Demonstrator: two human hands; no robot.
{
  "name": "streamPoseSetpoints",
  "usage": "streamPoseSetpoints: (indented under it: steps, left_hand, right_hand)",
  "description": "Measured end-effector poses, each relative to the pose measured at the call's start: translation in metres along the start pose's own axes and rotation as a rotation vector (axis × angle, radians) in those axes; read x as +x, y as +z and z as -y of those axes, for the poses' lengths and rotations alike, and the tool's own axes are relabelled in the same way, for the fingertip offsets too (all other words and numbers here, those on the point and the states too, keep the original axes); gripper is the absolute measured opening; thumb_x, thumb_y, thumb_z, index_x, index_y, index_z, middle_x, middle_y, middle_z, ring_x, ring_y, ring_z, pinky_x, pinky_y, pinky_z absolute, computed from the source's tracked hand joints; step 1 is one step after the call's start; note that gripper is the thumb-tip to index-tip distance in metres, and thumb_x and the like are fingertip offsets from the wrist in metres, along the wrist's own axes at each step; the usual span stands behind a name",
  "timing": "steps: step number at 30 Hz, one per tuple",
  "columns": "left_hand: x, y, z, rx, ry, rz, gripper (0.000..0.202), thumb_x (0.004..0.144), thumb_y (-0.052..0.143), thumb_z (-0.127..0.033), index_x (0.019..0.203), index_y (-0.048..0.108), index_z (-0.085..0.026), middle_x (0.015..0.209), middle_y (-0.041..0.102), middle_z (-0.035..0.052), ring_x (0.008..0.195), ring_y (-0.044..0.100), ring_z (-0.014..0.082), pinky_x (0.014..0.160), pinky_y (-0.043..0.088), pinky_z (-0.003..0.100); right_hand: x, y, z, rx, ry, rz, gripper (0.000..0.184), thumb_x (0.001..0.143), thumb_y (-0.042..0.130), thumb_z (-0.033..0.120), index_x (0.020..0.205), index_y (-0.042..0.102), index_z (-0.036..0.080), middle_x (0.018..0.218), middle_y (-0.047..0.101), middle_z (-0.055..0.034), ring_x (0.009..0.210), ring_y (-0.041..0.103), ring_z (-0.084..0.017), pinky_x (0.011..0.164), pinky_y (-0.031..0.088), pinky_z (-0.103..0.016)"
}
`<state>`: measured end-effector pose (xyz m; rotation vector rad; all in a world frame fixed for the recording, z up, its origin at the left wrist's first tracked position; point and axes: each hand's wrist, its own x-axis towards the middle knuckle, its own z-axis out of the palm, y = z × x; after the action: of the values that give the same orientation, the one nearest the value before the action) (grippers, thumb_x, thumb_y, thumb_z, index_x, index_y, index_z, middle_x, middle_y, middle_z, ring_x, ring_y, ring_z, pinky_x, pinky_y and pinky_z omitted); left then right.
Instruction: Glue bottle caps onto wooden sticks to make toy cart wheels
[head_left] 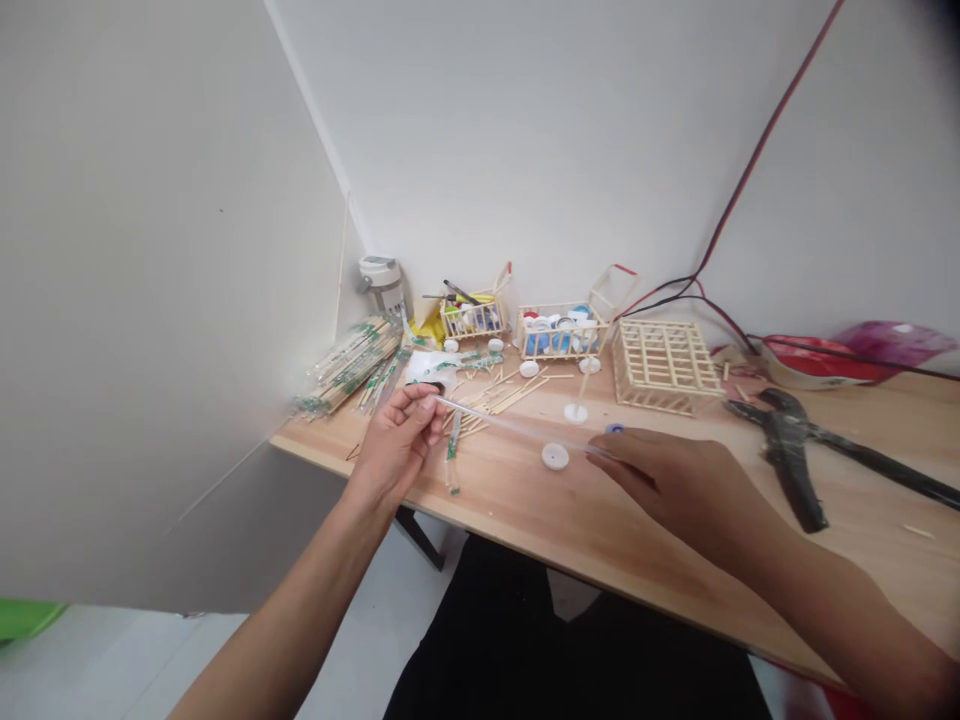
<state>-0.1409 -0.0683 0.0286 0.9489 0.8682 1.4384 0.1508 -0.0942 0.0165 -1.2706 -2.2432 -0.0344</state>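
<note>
My left hand [409, 428] pinches one end of a thin clear rod [495, 415] between thumb and fingers. The other end of the rod is in my right hand [667, 475], whose fingers are closed around it, so it stretches between both hands above the table. Below the rod, a white round cap [555, 457] with a small hole lies on the wood. A blue cap [615, 428] sits just behind my right fingers. Farther back, a white cap [575, 413] has a short wooden stick [585, 381] standing upright on it.
Behind are two wheeled stick carts [474, 318] [562, 345] filled with caps and tools, plus a stick crate [666, 365]. Loose sticks [499, 395] and wrapped bundles [349, 365] lie left. A black tool [791, 455] lies right, near a red bowl [817, 362].
</note>
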Motion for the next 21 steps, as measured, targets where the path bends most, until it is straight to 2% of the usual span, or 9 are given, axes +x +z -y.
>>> streamPoseSetpoints:
  steps: [5, 10, 12, 13, 16, 18, 21]
  left_hand:
    - [-0.002, 0.017, 0.017, -0.005, -0.046, 0.043, 0.029, 0.065, 0.083, -0.023, 0.084, 0.064, -0.011, 0.069, 0.064, 0.0011, 0.056, 0.054, 0.0051, 0.051, 0.043, 0.015]
    - [-0.005, 0.041, 0.034, -0.033, -0.105, 0.11, 0.026, 0.067, 0.082, -0.021, 0.084, 0.065, -0.011, 0.072, 0.067, 0.0026, 0.061, 0.059, 0.0059, 0.058, 0.048, 0.015]
    - [-0.004, 0.052, 0.038, -0.049, -0.119, 0.149, 0.025, 0.068, 0.081, -0.02, 0.084, 0.065, -0.011, 0.071, 0.067, 0.0021, 0.062, 0.06, 0.0061, 0.06, 0.049, 0.015]
    - [-0.003, 0.057, 0.04, -0.059, -0.12, 0.168, 0.024, 0.069, 0.08, -0.021, 0.084, 0.064, -0.011, 0.071, 0.067, 0.0016, 0.062, 0.06, 0.0061, 0.06, 0.049, 0.016]
    - [-0.001, 0.074, 0.048, -0.061, -0.165, 0.26, 0.024, 0.071, 0.079, -0.022, 0.084, 0.062, -0.012, 0.071, 0.067, 0.0014, 0.061, 0.06, 0.0064, 0.06, 0.05, 0.017]
    - [-0.002, 0.086, 0.055, -0.041, -0.228, 0.323, 0.023, 0.073, 0.078, -0.024, 0.084, 0.061, -0.013, 0.072, 0.069, 0.0022, 0.059, 0.06, 0.0065, 0.061, 0.05, 0.017]
    - [-0.006, 0.105, 0.065, -0.044, -0.317, 0.387, 0.025, 0.072, 0.078, -0.024, 0.083, 0.059, -0.012, 0.072, 0.07, 0.0034, 0.059, 0.06, 0.0063, 0.058, 0.047, 0.016]
  right_hand:
    - [-0.04, -0.011, 0.007, 0.091, 0.154, -0.06, 0.028, 0.094, 0.047, 0.042, 0.089, 0.067, 0.023, 0.075, 0.066, -0.0019, 0.062, 0.06, -0.014, 0.059, 0.042, -0.027]
    - [-0.07, -0.029, 0.012, 0.155, 0.443, -0.136, 0.03, 0.09, 0.051, 0.047, 0.084, 0.069, 0.024, 0.078, 0.068, -0.0025, 0.06, 0.059, -0.014, 0.053, 0.043, -0.026]
    - [-0.081, -0.04, 0.013, 0.328, 0.552, -0.065, 0.035, 0.089, 0.049, 0.051, 0.09, 0.071, 0.024, 0.071, 0.066, -0.0027, 0.057, 0.058, -0.014, 0.05, 0.043, -0.025]
    - [-0.086, -0.045, 0.014, 0.464, 0.595, -0.007, 0.038, 0.09, 0.047, 0.053, 0.1, 0.07, 0.024, 0.067, 0.064, -0.0022, 0.054, 0.057, -0.014, 0.048, 0.042, -0.025]
    - [-0.103, -0.056, 0.016, 0.896, 0.651, 0.141, 0.05, 0.095, 0.038, 0.052, 0.133, 0.054, 0.025, 0.068, 0.065, -0.0028, 0.051, 0.054, -0.013, 0.044, 0.042, -0.025]
    - [-0.114, -0.057, 0.014, 1.043, 0.672, 0.131, 0.048, 0.095, 0.041, 0.049, 0.135, 0.052, 0.025, 0.081, 0.07, -0.0071, 0.055, 0.056, -0.014, 0.046, 0.045, -0.026]
    - [-0.127, -0.053, 0.008, 1.124, 0.681, -0.031, 0.036, 0.09, 0.054, 0.044, 0.121, 0.063, 0.026, 0.098, 0.071, -0.0104, 0.065, 0.06, -0.016, 0.053, 0.05, -0.03]
